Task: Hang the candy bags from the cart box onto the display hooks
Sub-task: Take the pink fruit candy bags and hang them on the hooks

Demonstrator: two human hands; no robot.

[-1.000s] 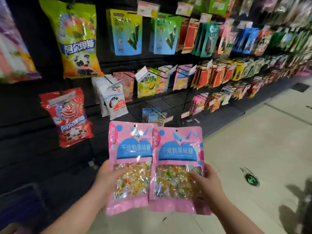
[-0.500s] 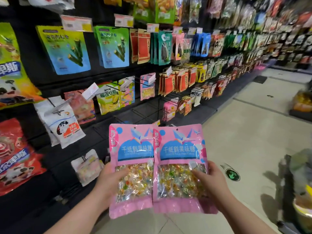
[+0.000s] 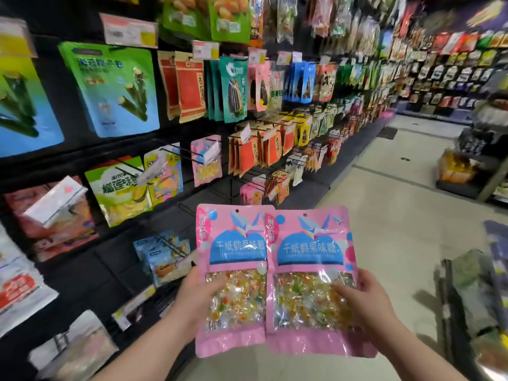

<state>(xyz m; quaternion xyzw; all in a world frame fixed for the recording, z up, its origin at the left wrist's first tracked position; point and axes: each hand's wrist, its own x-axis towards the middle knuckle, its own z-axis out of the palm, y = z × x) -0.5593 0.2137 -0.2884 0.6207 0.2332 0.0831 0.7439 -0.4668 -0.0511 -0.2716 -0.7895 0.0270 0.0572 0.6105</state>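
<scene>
The left hand point(image 3: 192, 294) is gripping the left pink candy bag point(image 3: 232, 276) by its lower left side, thumb lying over the clear window. This bag is standing upright in front of the person, its right edge tucked just under the right pink candy bag point(image 3: 310, 281), which the right hand point(image 3: 362, 301) is clasping from the right with the thumb across its window. Both bags are showing a blue banner with white characters, a paper-crane drawing above it, a small hang hole at the top and mixed wrapped sweets behind the clear panel. They are hovering in the aisle beside the display wall point(image 3: 82, 243), level with its lower wire hooks point(image 3: 170, 244) and touching none of them. A matching pink bag point(image 3: 206, 160) is hanging higher on the wall. Since half a second ago the view is swinging rightward along the aisle, and what may be a cart point(image 3: 472, 303) at far right is coming further into sight, though blurred.
</scene>
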